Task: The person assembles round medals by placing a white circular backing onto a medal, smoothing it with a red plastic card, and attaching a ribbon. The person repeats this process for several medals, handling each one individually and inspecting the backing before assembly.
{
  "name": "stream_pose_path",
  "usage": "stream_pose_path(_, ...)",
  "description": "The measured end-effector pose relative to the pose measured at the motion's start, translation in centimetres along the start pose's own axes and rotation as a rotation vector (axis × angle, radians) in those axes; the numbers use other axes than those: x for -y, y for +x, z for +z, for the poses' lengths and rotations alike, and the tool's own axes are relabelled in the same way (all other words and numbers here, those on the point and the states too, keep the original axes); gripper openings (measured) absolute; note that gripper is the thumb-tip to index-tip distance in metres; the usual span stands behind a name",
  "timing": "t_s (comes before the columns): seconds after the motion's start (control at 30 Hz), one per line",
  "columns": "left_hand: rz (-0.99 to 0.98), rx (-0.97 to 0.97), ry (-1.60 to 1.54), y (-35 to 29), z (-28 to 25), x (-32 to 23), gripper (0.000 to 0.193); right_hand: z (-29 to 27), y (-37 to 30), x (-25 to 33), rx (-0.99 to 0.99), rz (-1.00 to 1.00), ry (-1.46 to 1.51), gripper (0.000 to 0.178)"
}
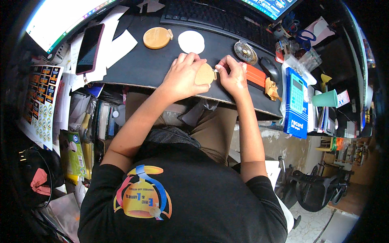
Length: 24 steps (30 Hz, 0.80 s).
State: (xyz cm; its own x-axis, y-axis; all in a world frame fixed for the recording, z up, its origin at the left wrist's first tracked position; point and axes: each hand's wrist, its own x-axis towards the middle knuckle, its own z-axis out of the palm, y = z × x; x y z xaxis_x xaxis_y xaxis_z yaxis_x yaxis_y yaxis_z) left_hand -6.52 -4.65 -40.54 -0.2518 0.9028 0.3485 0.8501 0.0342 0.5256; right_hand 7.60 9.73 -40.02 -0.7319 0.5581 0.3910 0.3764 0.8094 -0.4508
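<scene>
A tan round medal-like disc (204, 75) with a small tab on its right side lies at the front of the dark desk mat. My left hand (185, 77) is closed round its left edge, thumb below and fingers above. Beside the tab, my right hand (232, 76) has thumb and forefinger pinched together; whatever is between them is too small to make out. Farther back rests a similar gold-tan medal (157, 38) with a loop on its right. White round paper discs (191, 42) lie to the right of that medal.
A round metallic object (245, 52), an orange box (255, 76), crumpled brown tape (272, 89) and a mouse (270, 69) sit right of my hands. A keyboard (219, 20) spans the back. Left are a phone (90, 48) and papers; far right, a calculator (297, 93) and green cup (324, 98).
</scene>
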Motion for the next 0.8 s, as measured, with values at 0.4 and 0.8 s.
stream_pose_path(0.4, -0.091, -0.154, -0.042, -0.5, -0.2, -0.7, 0.071, 1.7, 2.8, 0.4, -0.192, -0.052, -0.129, 0.009)
stream_pose_path(0.8, -0.043, -0.292, -0.14, -0.6, 0.6, -0.6, 0.077, 2.9, 0.1, 3.6, -0.251, -0.148, 0.17, 0.007)
